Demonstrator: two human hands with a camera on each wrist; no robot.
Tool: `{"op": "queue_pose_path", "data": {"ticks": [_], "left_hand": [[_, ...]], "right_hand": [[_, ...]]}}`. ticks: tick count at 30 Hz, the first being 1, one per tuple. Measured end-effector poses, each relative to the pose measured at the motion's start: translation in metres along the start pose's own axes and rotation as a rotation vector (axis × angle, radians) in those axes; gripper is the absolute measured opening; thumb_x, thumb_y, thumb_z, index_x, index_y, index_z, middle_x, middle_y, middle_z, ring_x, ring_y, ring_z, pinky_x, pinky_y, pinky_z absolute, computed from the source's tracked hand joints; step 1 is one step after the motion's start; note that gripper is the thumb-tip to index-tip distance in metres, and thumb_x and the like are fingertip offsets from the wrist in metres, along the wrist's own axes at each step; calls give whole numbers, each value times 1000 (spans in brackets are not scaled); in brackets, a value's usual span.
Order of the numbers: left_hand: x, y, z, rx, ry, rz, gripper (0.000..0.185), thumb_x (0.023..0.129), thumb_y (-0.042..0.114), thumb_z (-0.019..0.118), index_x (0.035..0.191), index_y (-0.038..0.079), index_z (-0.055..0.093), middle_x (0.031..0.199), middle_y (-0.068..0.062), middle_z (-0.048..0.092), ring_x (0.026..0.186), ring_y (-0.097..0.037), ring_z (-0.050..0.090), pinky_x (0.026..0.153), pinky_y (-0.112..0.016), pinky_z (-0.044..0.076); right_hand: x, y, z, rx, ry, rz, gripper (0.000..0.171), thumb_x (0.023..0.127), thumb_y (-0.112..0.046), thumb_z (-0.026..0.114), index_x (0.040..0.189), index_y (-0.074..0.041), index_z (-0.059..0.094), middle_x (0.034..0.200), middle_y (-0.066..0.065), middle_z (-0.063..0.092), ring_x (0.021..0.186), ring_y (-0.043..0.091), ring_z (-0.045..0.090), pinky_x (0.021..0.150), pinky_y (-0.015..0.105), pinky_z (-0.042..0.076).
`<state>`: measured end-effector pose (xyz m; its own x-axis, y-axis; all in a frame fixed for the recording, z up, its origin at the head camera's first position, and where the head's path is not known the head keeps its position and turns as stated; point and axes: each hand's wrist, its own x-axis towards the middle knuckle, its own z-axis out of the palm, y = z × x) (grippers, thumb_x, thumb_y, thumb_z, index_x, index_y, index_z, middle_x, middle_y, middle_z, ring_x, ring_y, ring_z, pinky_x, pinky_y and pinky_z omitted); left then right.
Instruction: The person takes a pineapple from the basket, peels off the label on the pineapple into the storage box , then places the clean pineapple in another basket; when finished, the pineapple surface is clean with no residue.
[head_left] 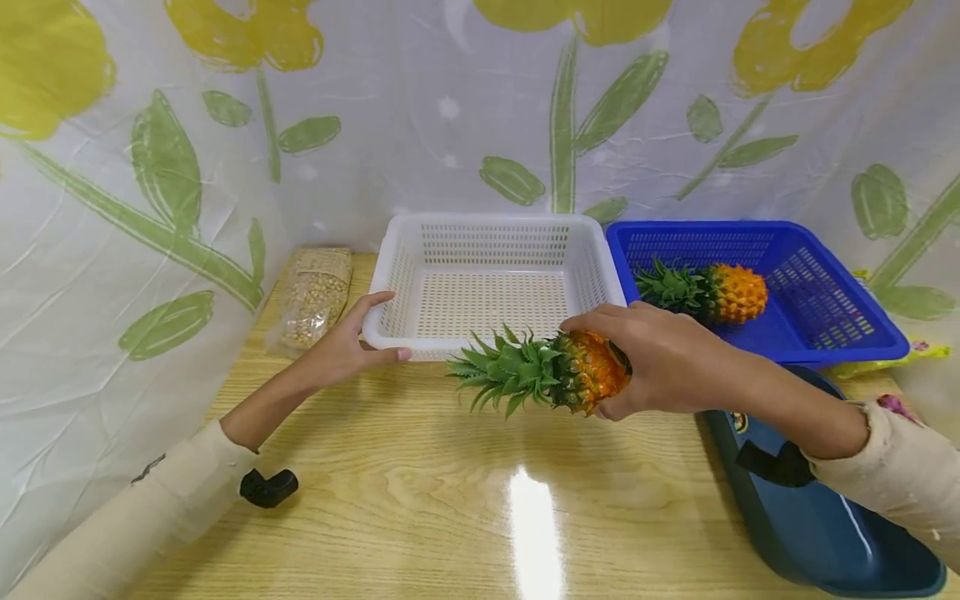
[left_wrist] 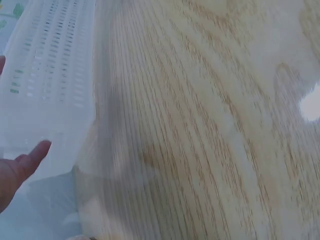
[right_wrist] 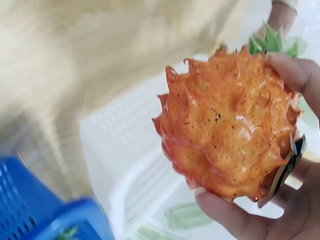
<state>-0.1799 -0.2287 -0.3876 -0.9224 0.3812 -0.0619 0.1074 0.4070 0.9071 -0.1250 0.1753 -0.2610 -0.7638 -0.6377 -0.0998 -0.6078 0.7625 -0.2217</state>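
My right hand (head_left: 660, 358) grips a small orange pineapple (right_wrist: 220, 125) round its body, thumb and fingers on opposite sides. Its green spiky leaves (head_left: 517, 367) point left, overlapping the front edge of the white plastic basket (head_left: 405, 343) in the head view. A dark label (right_wrist: 285, 175) shows on the fruit beside my palm. At the basket's front left corner, my left hand (head_left: 352, 342) spreads with its thumb along the front and a finger over the left rim. A second pineapple (head_left: 738, 293) lies in the blue basket (head_left: 832, 354) to the right.
Behind the left hand stands a clear bag of pale beans or nuts (head_left: 315, 292). A dark teal tub (head_left: 817, 517) sits at the front right under my right forearm. Yellow packaging (head_left: 892, 358) lies beside the blue basket. A flower-printed curtain (head_left: 420, 125) hangs close behind.
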Motion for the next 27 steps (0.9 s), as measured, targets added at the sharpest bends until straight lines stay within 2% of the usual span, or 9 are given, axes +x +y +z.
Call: {"op": "queue_pose_path", "data": {"ticks": [5, 10, 12, 15, 17, 19, 22, 27], "left_hand": [[-2, 3, 1, 25, 22, 16, 98, 89, 19, 79, 159, 6, 12, 160, -23, 20, 132, -45, 49, 94, -43, 56], [-6, 6, 0, 21, 47, 14, 96, 89, 19, 79, 159, 6, 14, 156, -24, 24, 127, -43, 52, 87, -33, 58], [-8, 7, -1, 8, 55, 12, 95, 89, 18, 78, 159, 6, 15, 154, -25, 25, 126, -44, 52, 86, -37, 59], [-12, 10, -2, 41, 86, -4, 93, 90, 24, 78, 159, 9, 18, 158, -25, 18, 136, -48, 41, 98, -51, 53], [-15, 12, -4, 83, 115, -22, 91, 90, 30, 77, 159, 12, 20, 161, -23, 13, 144, -48, 30, 107, -60, 43], [-18, 15, -5, 137, 153, -35, 91, 90, 36, 77, 159, 15, 22, 164, -21, 9, 149, -47, 20, 114, -64, 33], [-21, 22, -4, 142, 203, -18, 86, 90, 36, 76, 158, 16, 27, 164, -18, 14, 150, -44, 20, 117, -63, 27], [-29, 35, 2, 92, 271, 54, 75, 92, 30, 75, 154, 14, 36, 161, -11, 26, 149, -37, 28, 117, -59, 30]], "right_hand": [[-4, -8, 16, 27, -6, 9, 88, 67, -41, 91, 144, -25, 53, 134, 1, 61, 99, 24, 61, 63, 34, 50], [-7, -12, 29, 52, -16, 32, 87, 65, -38, 92, 143, -26, 54, 131, -2, 61, 99, 24, 60, 63, 35, 49], [-8, -13, 34, 62, -11, 36, 87, 65, -37, 92, 142, -25, 54, 131, -2, 61, 101, 26, 60, 63, 36, 49], [-9, -13, 41, 69, -1, 31, 89, 64, -39, 93, 142, -24, 55, 134, -1, 61, 107, 28, 61, 66, 40, 51], [-9, -13, 47, 66, 6, 28, 90, 63, -40, 93, 142, -24, 54, 134, 0, 61, 110, 29, 60, 69, 42, 53], [-9, -14, 52, 65, 9, 21, 91, 62, -39, 94, 142, -24, 54, 133, 1, 62, 110, 29, 61, 71, 44, 54], [-8, -13, 59, 72, 5, 19, 91, 62, -36, 94, 142, -24, 54, 131, 2, 62, 109, 30, 62, 74, 47, 55], [-7, -12, 68, 104, 1, 13, 90, 61, -31, 95, 141, -21, 55, 129, 1, 62, 112, 30, 60, 76, 46, 56]]}}
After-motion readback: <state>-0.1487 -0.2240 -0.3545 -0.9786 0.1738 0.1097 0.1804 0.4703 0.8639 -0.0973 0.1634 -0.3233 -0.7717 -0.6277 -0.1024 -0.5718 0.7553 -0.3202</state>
